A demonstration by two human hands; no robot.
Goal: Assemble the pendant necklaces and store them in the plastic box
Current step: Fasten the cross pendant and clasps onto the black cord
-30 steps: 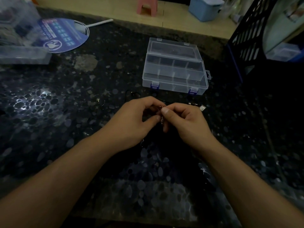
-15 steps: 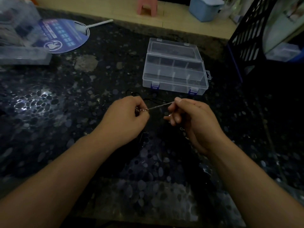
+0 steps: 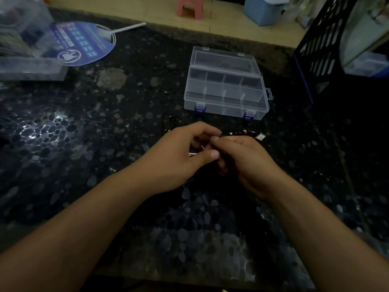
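Both hands meet over dark stone table (image 3: pixel 63 144), fingertips touching. Left hand (image 3: pixel 179 157) and right hand (image 3: pixel 244 163) pinch thin necklace chain (image 3: pixel 194 153) between curled fingers, mostly hidden. Clear plastic box (image 3: pixel 225 85) sits open just beyond; small pendant (image 3: pixel 261 136) beside right hand.

Dim, underexposed view; glare patch on the dark tabletop (image 3: pixel 42 131), warped edges.

clear plastic box (image 3: pixel 225 89), glossy speckled stone table (image 3: pixel 84 127)
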